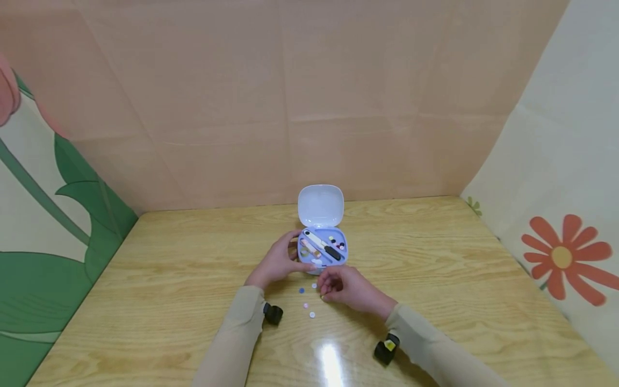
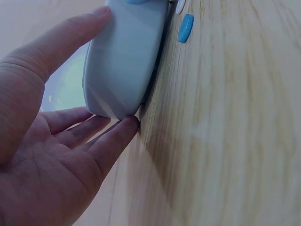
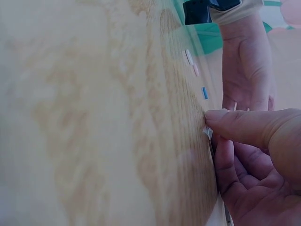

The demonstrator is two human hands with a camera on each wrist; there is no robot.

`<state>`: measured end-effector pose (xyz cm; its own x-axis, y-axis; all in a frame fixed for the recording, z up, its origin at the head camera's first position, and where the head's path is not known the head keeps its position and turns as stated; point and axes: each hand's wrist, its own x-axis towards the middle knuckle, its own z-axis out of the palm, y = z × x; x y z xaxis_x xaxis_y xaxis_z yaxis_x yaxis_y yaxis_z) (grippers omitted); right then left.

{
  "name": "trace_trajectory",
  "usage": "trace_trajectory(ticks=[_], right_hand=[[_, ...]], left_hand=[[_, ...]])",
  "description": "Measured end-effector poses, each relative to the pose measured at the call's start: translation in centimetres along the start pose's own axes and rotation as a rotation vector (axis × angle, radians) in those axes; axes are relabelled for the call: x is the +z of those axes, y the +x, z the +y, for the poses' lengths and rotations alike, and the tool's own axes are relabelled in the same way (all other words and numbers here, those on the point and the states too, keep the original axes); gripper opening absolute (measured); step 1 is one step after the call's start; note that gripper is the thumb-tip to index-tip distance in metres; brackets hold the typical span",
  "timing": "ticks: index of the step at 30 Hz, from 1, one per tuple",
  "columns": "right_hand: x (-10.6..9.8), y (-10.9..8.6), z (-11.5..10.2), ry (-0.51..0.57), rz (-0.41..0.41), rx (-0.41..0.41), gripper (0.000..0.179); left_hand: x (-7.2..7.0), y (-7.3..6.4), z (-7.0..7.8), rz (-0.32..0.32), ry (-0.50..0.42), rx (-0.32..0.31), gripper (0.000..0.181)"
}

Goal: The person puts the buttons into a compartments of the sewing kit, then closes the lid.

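Observation:
A small blue-lilac sewing box [image 1: 323, 248] stands on the table with its white lid [image 1: 321, 206] raised. My left hand [image 1: 280, 260] grips its left side, the thumb on the front wall [image 2: 127, 56] and the fingers around the corner. Inside lie a white tool with a black handle [image 1: 332, 252], and several small buttons [image 1: 337, 243] in the right compartment. Low in front of the box, my right hand [image 1: 350, 290] has curled fingers, with thumb and forefinger at a tiny pale button [image 1: 323, 297] by the tabletop. The fingertips partly hide that button.
Loose buttons lie on the wooden table [image 1: 193, 285] before the box: a blue one [image 1: 302, 290], a pink one [image 1: 306, 305] and white ones [image 1: 312, 315]. A pinkish cloth backdrop [image 1: 242, 107] rises behind the table. Flower-printed panels flank both sides.

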<state>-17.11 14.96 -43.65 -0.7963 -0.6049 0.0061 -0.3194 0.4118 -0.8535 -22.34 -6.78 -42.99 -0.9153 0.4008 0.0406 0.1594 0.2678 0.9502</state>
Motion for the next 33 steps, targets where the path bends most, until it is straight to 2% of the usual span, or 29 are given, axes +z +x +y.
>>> trace_trajectory(ticks=[7, 17, 33], right_hand=[[-0.1, 0.0, 0.3, 0.026, -0.012, -0.023, 0.019], [-0.5, -0.3, 0.1, 0.122, -0.016, 0.022, 0.019], [-1.4, -0.8, -0.4, 0.146, 0.000, 0.025, 0.023]], left_hand=[[0.0, -0.1, 0.2, 0.002, -0.004, -0.001, 0.087], [0.0, 0.1, 0.1, 0.001, 0.003, 0.001, 0.088], [0.0, 0.0, 0.1, 0.002, -0.012, 0.015, 0.087]])
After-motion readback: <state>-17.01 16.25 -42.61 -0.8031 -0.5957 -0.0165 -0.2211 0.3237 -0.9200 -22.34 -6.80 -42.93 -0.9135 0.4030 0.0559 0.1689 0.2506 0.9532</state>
